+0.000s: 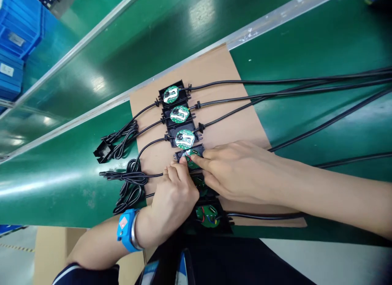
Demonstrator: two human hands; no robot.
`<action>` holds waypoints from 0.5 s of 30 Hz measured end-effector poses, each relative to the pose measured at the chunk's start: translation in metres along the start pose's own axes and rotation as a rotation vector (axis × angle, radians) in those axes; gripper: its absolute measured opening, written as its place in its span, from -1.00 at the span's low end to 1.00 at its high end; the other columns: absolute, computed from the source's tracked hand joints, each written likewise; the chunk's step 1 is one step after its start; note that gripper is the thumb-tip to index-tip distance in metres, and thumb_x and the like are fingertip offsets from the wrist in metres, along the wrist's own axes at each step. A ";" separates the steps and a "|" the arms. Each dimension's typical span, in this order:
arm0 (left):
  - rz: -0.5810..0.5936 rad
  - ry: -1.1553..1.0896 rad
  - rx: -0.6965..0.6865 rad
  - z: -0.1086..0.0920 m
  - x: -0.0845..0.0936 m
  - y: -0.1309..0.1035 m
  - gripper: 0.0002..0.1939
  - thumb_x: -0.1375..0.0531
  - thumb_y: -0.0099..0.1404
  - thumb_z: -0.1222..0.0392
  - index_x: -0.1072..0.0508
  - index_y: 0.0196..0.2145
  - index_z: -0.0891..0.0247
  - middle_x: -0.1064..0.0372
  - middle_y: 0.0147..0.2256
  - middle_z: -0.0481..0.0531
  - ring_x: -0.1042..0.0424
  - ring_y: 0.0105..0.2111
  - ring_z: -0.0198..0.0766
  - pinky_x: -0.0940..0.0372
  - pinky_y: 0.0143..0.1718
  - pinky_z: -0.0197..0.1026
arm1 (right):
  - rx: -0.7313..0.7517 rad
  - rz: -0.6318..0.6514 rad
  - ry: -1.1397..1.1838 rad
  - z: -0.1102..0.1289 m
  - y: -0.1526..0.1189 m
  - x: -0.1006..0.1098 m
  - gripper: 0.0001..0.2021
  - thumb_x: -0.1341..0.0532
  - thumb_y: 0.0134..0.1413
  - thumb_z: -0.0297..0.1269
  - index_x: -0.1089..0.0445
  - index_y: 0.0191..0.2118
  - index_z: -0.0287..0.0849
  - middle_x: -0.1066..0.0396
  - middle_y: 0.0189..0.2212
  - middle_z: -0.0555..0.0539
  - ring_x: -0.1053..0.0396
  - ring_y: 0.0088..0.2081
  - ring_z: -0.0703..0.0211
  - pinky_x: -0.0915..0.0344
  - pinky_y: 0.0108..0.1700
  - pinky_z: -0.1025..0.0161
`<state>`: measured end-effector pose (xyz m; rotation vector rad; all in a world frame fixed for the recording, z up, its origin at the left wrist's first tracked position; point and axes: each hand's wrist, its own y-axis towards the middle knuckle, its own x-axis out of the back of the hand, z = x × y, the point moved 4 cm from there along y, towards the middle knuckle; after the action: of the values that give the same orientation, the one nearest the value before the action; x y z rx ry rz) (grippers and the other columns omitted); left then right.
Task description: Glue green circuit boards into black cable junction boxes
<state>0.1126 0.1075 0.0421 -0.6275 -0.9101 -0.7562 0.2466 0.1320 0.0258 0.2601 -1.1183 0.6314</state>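
Several black plastic housings with round green circuit boards lie in a slanting row on a cardboard sheet [214,68]. The three upper boards, such as the top one [171,94], show white material on top. My left hand [177,191], fingers curled, touches the left side of the fourth board [193,159]. My right hand [241,168] reaches in from the right, its index finger on the same board and its other fingers bent. Nearest my body, a housing's board [208,216] shows red, blue and yellow wires. Another housing [203,185] is partly hidden under my hands.
Bundled black cables [130,179] lie left of the cardboard, beside a small black box part [103,151]. Long black cables [290,93] run off to the right over the green work surface [306,44]. Blue crates [20,27] stand at the upper left.
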 end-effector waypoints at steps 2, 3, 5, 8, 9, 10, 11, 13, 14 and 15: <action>0.007 -0.069 0.003 0.005 -0.001 0.000 -0.55 -0.08 0.23 0.55 -0.41 0.07 0.72 -0.39 -0.42 0.17 -0.43 -0.49 -0.16 -0.29 -0.66 -0.24 | -0.018 0.005 0.000 0.000 0.001 -0.001 -0.69 -0.10 0.20 -0.33 -0.53 -0.06 -0.22 -0.55 -0.34 -0.11 -0.46 -0.38 0.05 -0.12 -0.40 0.16; 0.013 -0.137 0.010 0.010 -0.002 -0.002 -0.53 -0.10 0.22 0.52 -0.41 0.09 0.68 -0.41 -0.39 0.17 -0.43 -0.48 -0.15 -0.30 -0.65 -0.22 | -0.023 0.009 -0.001 -0.001 0.001 -0.002 -0.68 -0.09 0.20 -0.33 -0.53 -0.05 -0.22 -0.55 -0.33 -0.11 -0.47 -0.37 0.05 -0.14 -0.38 0.16; 0.003 -0.302 0.063 0.021 -0.002 -0.004 -0.55 -0.13 0.23 0.44 -0.43 0.09 0.57 -0.43 -0.29 0.18 -0.45 -0.42 -0.12 -0.36 -0.59 -0.17 | -0.016 0.018 0.005 -0.001 0.000 -0.001 -0.67 -0.06 0.22 -0.32 -0.51 -0.04 -0.21 -0.56 -0.29 -0.13 -0.49 -0.33 0.03 -0.19 -0.34 0.16; -0.103 -0.477 0.100 0.032 -0.002 -0.004 -0.70 -0.11 0.34 0.36 -0.48 -0.01 0.42 -0.44 -0.21 0.18 -0.45 -0.29 -0.11 -0.45 -0.36 -0.11 | 0.013 0.036 0.047 -0.004 -0.005 0.004 -0.64 -0.07 0.20 -0.30 -0.43 0.06 -0.19 -0.56 -0.24 -0.13 -0.50 -0.28 0.02 -0.25 -0.28 0.17; -0.149 -0.501 0.066 0.032 -0.002 -0.003 -0.73 -0.08 0.37 0.36 -0.49 -0.04 0.40 -0.44 -0.20 0.18 -0.44 -0.26 -0.11 -0.45 -0.28 -0.10 | 0.018 0.043 0.062 -0.005 -0.007 0.007 -0.61 -0.09 0.19 -0.29 -0.38 0.11 -0.20 -0.55 -0.25 -0.13 -0.50 -0.29 0.02 -0.25 -0.28 0.17; -0.189 -0.522 0.012 0.032 -0.004 -0.001 -0.75 -0.05 0.40 0.36 -0.48 -0.06 0.38 -0.45 -0.18 0.17 -0.43 -0.24 -0.12 -0.43 -0.23 -0.09 | 0.013 0.050 0.076 -0.007 -0.010 0.009 -0.58 -0.10 0.18 -0.29 -0.32 0.15 -0.21 -0.55 -0.26 -0.12 -0.49 -0.30 0.03 -0.24 -0.29 0.19; -0.217 -0.544 -0.050 0.031 -0.006 0.001 -0.74 -0.03 0.42 0.37 -0.48 -0.07 0.37 -0.45 -0.16 0.16 -0.43 -0.22 -0.12 -0.42 -0.19 -0.08 | 0.000 0.056 0.094 -0.010 -0.013 0.011 -0.56 -0.11 0.18 -0.29 -0.28 0.17 -0.22 -0.54 -0.28 -0.11 -0.48 -0.32 0.03 -0.23 -0.31 0.20; -0.249 -0.595 -0.148 0.030 -0.013 0.004 -0.74 0.00 0.44 0.39 -0.48 -0.10 0.35 -0.47 -0.12 0.14 -0.43 -0.18 -0.14 -0.39 -0.12 -0.09 | -0.029 0.061 0.137 -0.014 -0.018 0.013 -0.62 -0.11 0.19 -0.31 -0.25 0.12 -0.22 -0.51 -0.34 -0.09 -0.46 -0.35 0.07 -0.21 -0.35 0.23; -0.257 -0.621 -0.175 0.030 -0.017 0.004 -0.74 -0.01 0.44 0.39 -0.48 -0.12 0.34 -0.48 -0.09 0.12 -0.43 -0.16 -0.14 -0.38 -0.09 -0.08 | -0.037 0.046 0.155 -0.015 -0.020 0.013 -0.68 -0.10 0.19 -0.33 -0.27 0.06 -0.21 -0.50 -0.37 -0.07 -0.45 -0.37 0.09 -0.21 -0.36 0.25; -0.265 -0.641 -0.187 0.031 -0.020 0.005 -0.76 -0.02 0.44 0.39 -0.48 -0.14 0.34 -0.48 -0.06 0.11 -0.43 -0.14 -0.14 -0.37 -0.07 -0.09 | -0.041 0.019 0.164 -0.016 -0.021 0.014 -0.75 -0.10 0.19 -0.34 -0.29 -0.02 -0.19 -0.48 -0.39 -0.06 -0.44 -0.39 0.11 -0.20 -0.36 0.25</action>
<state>0.0944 0.1394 0.0388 -0.9535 -1.5432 -0.9006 0.2757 0.1277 0.0336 0.1600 -0.9753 0.6343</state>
